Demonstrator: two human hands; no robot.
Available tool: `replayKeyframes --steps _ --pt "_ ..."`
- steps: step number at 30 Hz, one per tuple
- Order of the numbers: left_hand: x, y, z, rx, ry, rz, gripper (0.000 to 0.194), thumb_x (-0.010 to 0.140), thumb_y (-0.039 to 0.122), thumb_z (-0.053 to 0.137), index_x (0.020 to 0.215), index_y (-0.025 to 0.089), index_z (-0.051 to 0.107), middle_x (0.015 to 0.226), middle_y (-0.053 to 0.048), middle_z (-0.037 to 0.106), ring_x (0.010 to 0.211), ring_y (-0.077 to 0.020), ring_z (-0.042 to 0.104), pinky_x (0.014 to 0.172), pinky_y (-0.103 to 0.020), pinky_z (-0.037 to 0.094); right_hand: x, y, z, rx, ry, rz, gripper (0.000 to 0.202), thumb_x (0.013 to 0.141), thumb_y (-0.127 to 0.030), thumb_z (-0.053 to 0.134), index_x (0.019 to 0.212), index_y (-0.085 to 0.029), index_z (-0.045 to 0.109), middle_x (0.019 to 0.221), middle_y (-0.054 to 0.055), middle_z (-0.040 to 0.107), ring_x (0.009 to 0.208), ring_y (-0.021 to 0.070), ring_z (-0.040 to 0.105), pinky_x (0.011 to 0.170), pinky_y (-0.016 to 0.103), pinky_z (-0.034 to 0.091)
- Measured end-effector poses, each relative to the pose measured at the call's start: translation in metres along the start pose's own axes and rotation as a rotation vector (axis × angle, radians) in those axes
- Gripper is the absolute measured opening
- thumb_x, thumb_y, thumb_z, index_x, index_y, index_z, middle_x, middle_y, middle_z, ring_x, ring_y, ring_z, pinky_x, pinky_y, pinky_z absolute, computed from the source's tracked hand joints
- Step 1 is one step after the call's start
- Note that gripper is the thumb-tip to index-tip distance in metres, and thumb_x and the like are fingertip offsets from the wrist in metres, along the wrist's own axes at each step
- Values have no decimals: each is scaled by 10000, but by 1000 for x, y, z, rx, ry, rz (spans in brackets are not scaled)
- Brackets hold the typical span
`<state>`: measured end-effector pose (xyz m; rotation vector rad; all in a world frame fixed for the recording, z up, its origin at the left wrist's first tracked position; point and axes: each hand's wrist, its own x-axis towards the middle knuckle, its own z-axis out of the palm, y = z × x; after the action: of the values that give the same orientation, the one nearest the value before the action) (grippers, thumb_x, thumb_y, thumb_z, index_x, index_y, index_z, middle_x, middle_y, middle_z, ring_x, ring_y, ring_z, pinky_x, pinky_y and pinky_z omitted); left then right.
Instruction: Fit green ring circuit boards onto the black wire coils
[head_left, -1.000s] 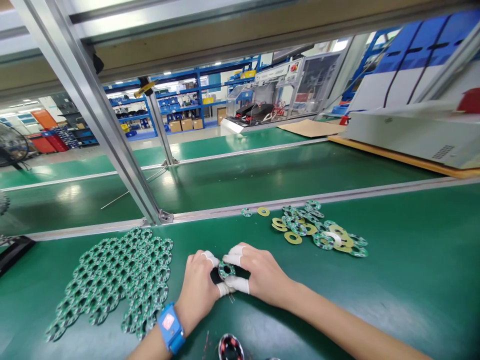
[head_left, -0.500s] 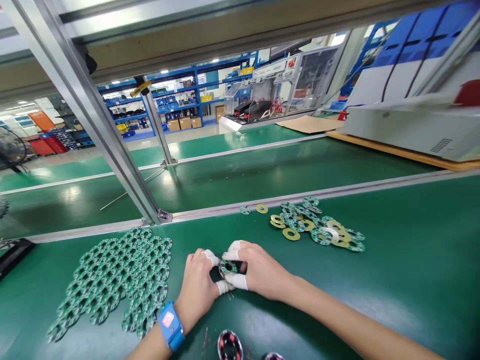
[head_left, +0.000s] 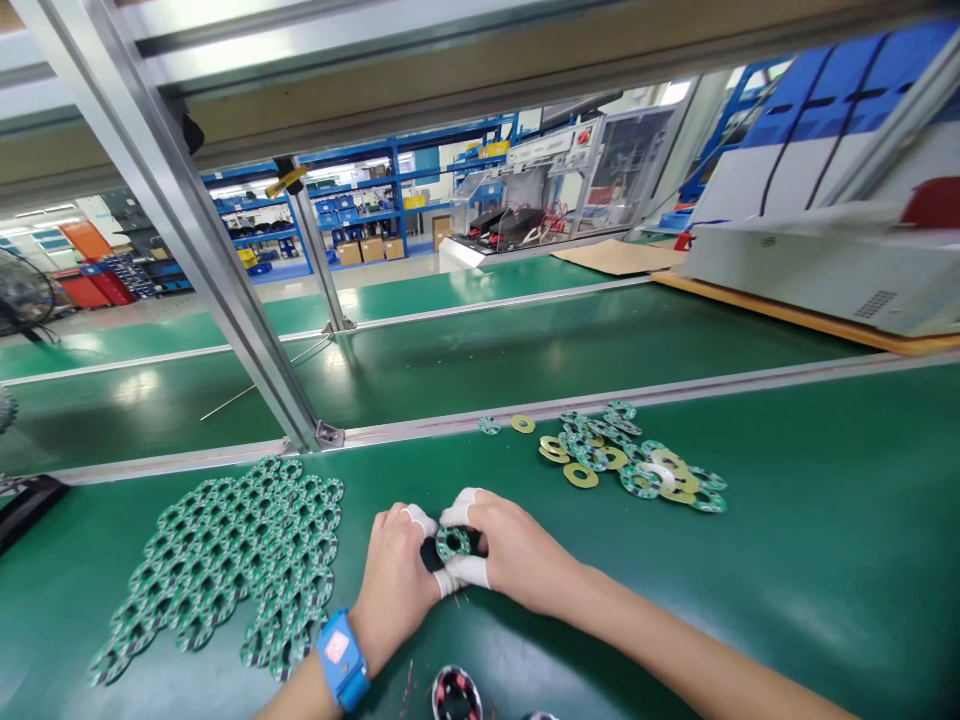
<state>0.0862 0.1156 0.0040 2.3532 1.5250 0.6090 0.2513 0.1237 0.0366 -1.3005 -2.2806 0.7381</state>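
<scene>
My left hand (head_left: 394, 565), with white finger cots and a blue wrist strap (head_left: 343, 660), closes its thumb and finger on the left side of a small ring-shaped circuit board (head_left: 453, 542). From the right, my right hand (head_left: 517, 555) grips the same board between white-covered thumb and finger. Something dark shows behind the board, partly hidden by the fingers, and thin wires poke out below. Near the bottom edge lies a round part with reddish windings (head_left: 457, 695); another is cut off by the frame.
Many assembled green ring parts (head_left: 225, 560) are packed flat at left. A loose pile of ring boards (head_left: 585, 452) and yellowish rings (head_left: 581, 475) lies to the right. An aluminium post (head_left: 217, 280) rises at left behind the green table (head_left: 825, 520). A grey machine (head_left: 810, 265) stands back right.
Both hands stay closed around the board, which now shows slightly more of its face between the fingers. The view has shifted a little.
</scene>
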Motion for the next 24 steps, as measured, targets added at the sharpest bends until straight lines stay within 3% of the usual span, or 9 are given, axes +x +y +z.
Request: replayKeyframes --steps 3,6,8,11,13,18,24 --pt "-1 1 -1 -1 -20 -28 337 630 418 772 764 155 608 826 -51 603 824 -237 511 716 -348 365 1 5 -8 94 51 7 242 684 -154 730 916 -186 668 801 7 592 696 168 557 596 230 418" --pt "-2 2 -4 -58 -45 -57 450 554 464 809 793 141 605 871 -65 593 846 -254 506 738 -372 386 3 4 -14 85 140 102 91 755 -103 617 800 -155 677 723 14 605 637 156 555 599 237 412" --pt "-2 3 -7 -171 -56 -61 470 575 433 804 885 139 607 926 -74 591 884 -256 509 775 -381 403 3 0 -13 32 125 145 91 742 -87 618 722 -155 675 673 9 600 611 153 545 570 230 387" --pt "-1 4 -10 -389 -71 -55 408 651 280 762 1002 154 597 999 -66 594 927 -222 525 832 -346 417 3 -6 -8 -55 85 170 82 705 -88 660 663 -159 662 636 -4 579 580 142 519 532 220 339" --pt "0 6 -11 -476 -85 -47 322 682 214 730 979 164 615 983 -49 608 907 -196 541 827 -312 425 2 -8 -5 -115 74 173 112 700 -80 658 625 -161 639 618 -12 557 579 138 502 529 220 312" --pt "0 12 -11 -526 -77 -15 204 714 184 699 912 171 651 916 -26 626 847 -172 554 774 -273 427 1 -9 -3 -222 46 177 148 702 -67 601 593 -164 577 649 -8 546 591 140 484 531 230 273" --pt "3 15 -14 -576 -101 -29 165 700 153 704 861 178 676 876 -10 632 813 -158 554 746 -249 417 5 -4 0 -58 21 239 129 623 -52 590 591 -172 556 607 -23 534 585 141 492 526 214 297"
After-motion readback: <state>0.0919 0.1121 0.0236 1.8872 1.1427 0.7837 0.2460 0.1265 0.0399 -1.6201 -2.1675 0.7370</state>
